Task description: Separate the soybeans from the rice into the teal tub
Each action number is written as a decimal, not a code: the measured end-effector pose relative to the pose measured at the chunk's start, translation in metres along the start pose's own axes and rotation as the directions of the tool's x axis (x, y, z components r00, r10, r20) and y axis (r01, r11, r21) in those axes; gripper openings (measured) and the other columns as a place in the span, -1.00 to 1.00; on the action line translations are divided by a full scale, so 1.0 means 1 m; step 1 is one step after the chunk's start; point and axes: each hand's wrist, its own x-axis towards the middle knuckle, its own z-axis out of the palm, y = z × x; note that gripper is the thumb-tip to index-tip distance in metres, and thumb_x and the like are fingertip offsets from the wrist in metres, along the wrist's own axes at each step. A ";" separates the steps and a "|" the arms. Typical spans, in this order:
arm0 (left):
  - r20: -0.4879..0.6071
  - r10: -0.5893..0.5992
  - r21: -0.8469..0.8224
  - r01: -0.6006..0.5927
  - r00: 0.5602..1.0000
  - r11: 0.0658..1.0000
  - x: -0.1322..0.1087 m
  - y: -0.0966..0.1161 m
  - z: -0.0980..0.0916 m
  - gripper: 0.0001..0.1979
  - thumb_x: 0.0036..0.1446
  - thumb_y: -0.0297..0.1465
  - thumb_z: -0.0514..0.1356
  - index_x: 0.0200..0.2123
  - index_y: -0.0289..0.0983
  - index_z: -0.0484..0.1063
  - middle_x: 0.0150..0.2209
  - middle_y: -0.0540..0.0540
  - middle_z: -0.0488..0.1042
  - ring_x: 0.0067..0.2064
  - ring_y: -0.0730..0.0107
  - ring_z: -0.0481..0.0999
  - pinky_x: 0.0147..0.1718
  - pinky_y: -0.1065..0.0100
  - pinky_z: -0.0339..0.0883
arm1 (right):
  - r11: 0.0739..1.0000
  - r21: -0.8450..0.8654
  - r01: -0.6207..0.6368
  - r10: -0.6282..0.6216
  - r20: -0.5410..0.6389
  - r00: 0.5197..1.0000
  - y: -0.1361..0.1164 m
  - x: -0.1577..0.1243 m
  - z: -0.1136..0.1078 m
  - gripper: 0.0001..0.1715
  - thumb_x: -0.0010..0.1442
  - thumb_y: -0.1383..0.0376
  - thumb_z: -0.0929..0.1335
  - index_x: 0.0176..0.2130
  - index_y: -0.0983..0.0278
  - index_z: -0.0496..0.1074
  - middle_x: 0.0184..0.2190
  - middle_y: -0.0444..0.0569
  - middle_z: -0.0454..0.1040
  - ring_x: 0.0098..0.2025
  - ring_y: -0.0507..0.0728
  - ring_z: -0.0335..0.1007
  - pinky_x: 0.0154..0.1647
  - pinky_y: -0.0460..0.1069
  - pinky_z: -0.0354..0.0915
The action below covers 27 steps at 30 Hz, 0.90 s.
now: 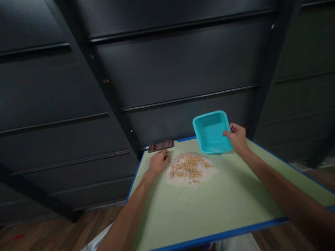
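A turquoise plastic basin [212, 134] is tilted toward me near the table's far right side, with nothing visible inside it. My right hand [237, 137] grips its right rim, thumb inside and fingers outside. A low heap of white rice-like grains [180, 179] lies spread on the table, topped with round tan beans [190, 164] that look like soybeans. Just left of this heap rests my left hand [159, 161], its fingers bent loosely and apart, with no object visible in it.
The pale green table [199, 212] has blue tape along its edges. A dark phone-like flat thing [161, 145] lies at the far left corner. Dark metal panels [178, 66] rise directly behind the table. Wooden flooring [49, 230] shows below.
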 end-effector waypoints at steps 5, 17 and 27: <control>0.006 -0.005 0.008 0.005 1.000 1.000 0.002 -0.002 0.005 -0.65 0.27 -0.28 -0.01 0.03 -0.15 0.43 -0.03 -0.17 0.63 -0.01 0.08 0.60 -0.15 0.19 0.31 | 0.999 -0.045 0.011 -0.011 0.005 1.000 0.000 0.000 -0.002 -0.65 -0.22 0.42 0.44 -0.64 0.20 0.15 -0.66 -0.22 0.07 -0.55 0.00 -0.06 -0.57 -0.06 -0.12; 0.003 -0.031 -0.056 0.031 1.000 0.998 0.010 -0.002 0.010 -0.64 0.25 -0.24 0.01 0.02 -0.15 0.45 -0.05 -0.24 0.62 -0.02 -0.07 0.59 -0.10 0.07 0.37 | 0.988 -0.149 0.026 -0.024 0.015 1.000 -0.008 0.008 -0.007 -0.69 -0.21 0.32 0.39 -0.63 0.19 0.11 -0.64 -0.25 0.04 -0.56 0.00 -0.07 -0.56 -0.07 -0.07; 0.017 0.010 -0.076 -0.009 1.000 0.997 0.008 -0.001 0.005 -0.60 0.26 -0.23 -0.03 0.04 -0.21 0.44 -0.05 -0.33 0.61 -0.02 -0.16 0.60 -0.14 0.00 0.38 | 0.987 -0.157 0.023 -0.025 -0.013 1.000 -0.003 0.009 -0.006 -0.71 -0.24 0.27 0.38 -0.63 0.19 0.13 -0.66 -0.30 0.00 -0.57 -0.03 -0.09 -0.58 -0.08 -0.10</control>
